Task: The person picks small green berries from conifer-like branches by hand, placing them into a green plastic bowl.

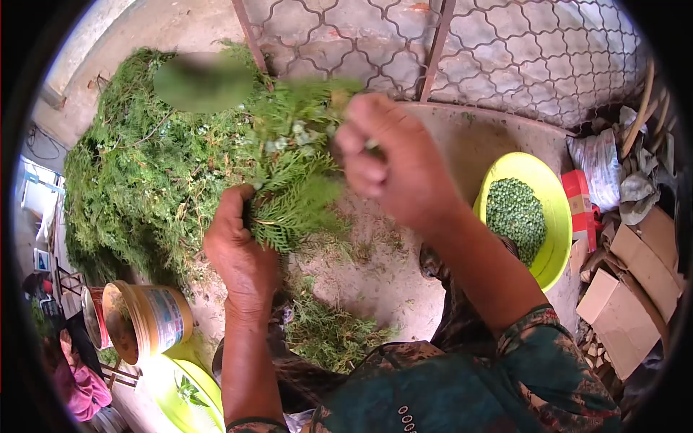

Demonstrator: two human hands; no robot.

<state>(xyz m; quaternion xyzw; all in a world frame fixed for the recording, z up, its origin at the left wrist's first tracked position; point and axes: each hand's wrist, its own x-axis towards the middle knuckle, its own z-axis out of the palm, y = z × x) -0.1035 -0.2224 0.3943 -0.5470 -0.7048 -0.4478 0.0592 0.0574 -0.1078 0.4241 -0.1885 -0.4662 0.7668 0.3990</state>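
Note:
My left hand (242, 245) is closed around the stem of a leafy conifer branch (299, 191), which looks like arborvitae with flat green fronds. Pale bluish-green cones (299, 136) show on its upper part. Just right of the branch, my right hand (397, 155) is raised with its fingers curled and pinched together. Motion blurs it, and whatever the fingers hold cannot be made out. Behind my left hand lies a big heap of cut conifer branches (144, 173). To the right, a yellow-green basin (559, 249) holds many small green cones (514, 216).
Loose clippings (332, 332) lie on the floor between my legs. At lower left are a tipped bucket (162, 317), a second yellow-green basin (162, 386) and a person in pink (94, 390). Cardboard (624, 321) is piled at right; a metal lattice (505, 54) stands behind.

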